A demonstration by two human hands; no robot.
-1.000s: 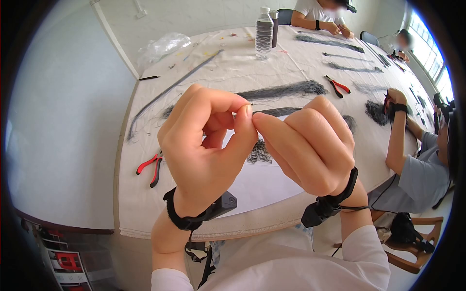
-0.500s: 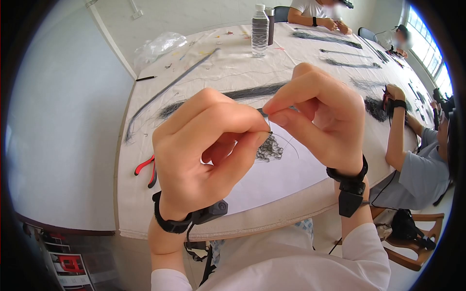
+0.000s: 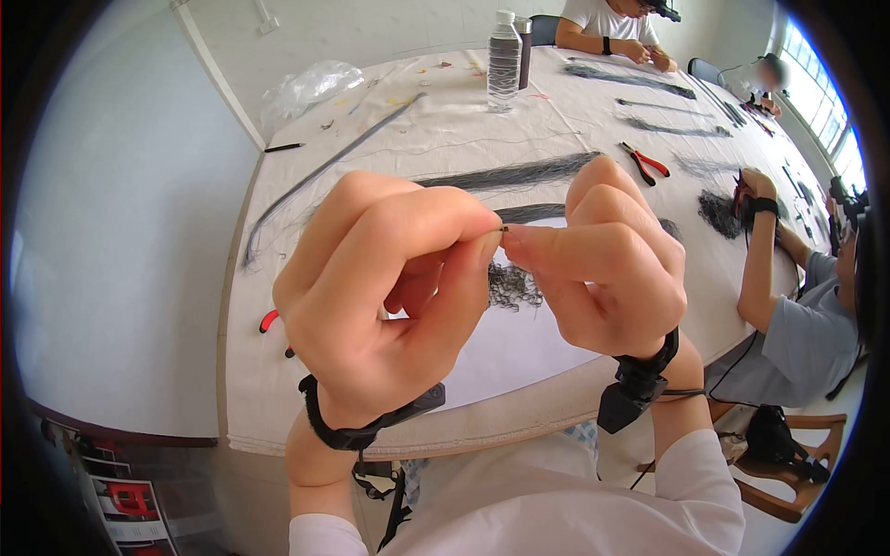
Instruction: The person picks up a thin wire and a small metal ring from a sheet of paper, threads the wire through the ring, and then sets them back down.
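In the head view my left hand [image 3: 375,278] and my right hand [image 3: 612,264] meet fingertip to fingertip above a white paper sheet [image 3: 501,357]. Each pinches thumb against forefinger. Between them shows a tiny dark piece of thin strand [image 3: 503,229]; most of it is hidden by the fingers. Just below, on the sheet, lies a pile of small dark metal loops or hooks [image 3: 512,285]. A bundle of fine dark strands [image 3: 519,176] stretches across the cloth behind my hands.
Red-handled pliers [image 3: 269,321] lie partly behind my left hand; other pliers [image 3: 644,164] lie farther back. A water bottle [image 3: 503,65], a plastic bag [image 3: 311,91] and a long grey bundle [image 3: 338,167] are on the table [image 3: 371,130]. Several people work around it.
My right hand has turned and come down so its fingertips meet the left ones at the strand. The gap with the taut strand between them has closed. My left hand has shifted slightly.
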